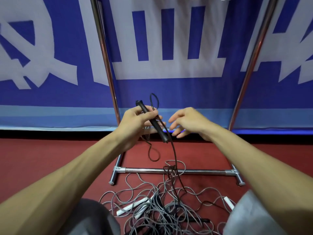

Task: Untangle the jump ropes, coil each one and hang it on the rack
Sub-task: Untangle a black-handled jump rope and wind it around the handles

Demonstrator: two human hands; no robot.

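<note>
I see the left hand (135,123) gripping a black handle (155,123), right hand (188,122) spread beside it, black rope (175,155) dropping across the rack (144,170) foot bar, into the grey tangle (152,212)

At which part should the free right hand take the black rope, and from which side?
Probably the bare stretch of the black rope between the handle in the left hand and the knot, from the right: it hangs free and nearly straight there, beside the open right hand.
</note>
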